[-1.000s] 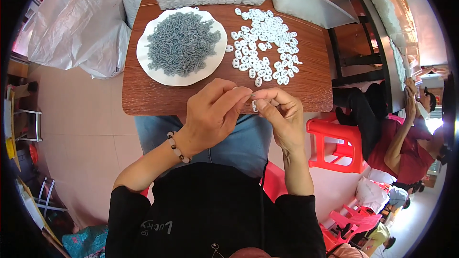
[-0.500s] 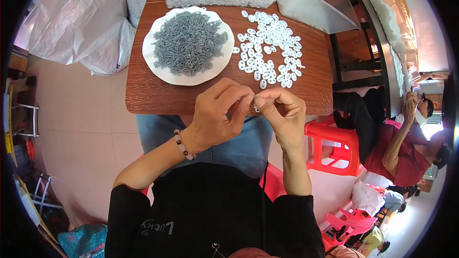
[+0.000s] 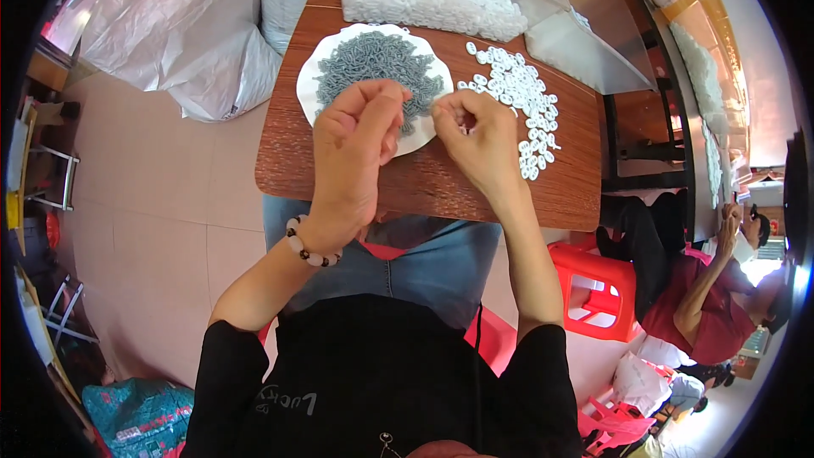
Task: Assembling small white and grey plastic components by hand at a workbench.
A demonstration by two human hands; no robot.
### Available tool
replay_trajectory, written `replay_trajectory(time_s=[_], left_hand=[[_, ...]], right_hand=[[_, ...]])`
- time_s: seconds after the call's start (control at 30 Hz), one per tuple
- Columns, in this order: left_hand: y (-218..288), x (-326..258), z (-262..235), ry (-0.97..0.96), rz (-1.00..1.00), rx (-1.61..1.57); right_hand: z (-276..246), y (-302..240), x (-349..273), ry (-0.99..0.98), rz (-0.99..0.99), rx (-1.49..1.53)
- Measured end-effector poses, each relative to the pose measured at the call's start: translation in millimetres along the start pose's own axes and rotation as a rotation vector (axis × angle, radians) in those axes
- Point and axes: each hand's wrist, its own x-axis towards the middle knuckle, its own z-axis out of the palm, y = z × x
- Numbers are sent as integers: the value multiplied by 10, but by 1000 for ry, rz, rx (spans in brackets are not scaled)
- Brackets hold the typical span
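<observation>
My left hand (image 3: 356, 140), with a beaded bracelet (image 3: 307, 246) at the wrist, hovers over the near part of a white scalloped plate (image 3: 309, 93). Its thumb and fingers are pinched; anything between them is too small to make out. A heap of small grey plastic pieces (image 3: 360, 59) fills the plate, partly covered by that hand. My right hand (image 3: 483, 140) is at the plate's right edge, fingertips pressed together, their contents hidden. Beside it, small white oval pieces with two holes (image 3: 521, 89) lie scattered on the brown table (image 3: 407, 187); the hand covers some of them.
At the table's far edge stands a clear bin (image 3: 432, 0) full of whitish pieces, with a transparent panel (image 3: 585, 55) to its right. Large white sacks (image 3: 186, 42) stand at left. A red stool (image 3: 593, 288) and a seated person (image 3: 699, 305) are at right.
Both hands have moved forward from the table's near edge to the plate and drawn apart. The small pale piece between the fingertips no longer shows. The whole view has shifted slightly.
</observation>
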Motion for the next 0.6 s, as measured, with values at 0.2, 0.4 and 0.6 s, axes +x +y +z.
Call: replay_trajectory(time_s=[0.2,0.4,0.6], left_hand=[[87,25,-67,-14,54,90],[-129,-48,61,-99,14,161],[-300,-65,77,-172,-72,203]], right_hand=[[19,-70,83,-137,-58,-236],[-182,53,-335,-59,-46,-384],[-150,135,-485,-78,-174,-517]])
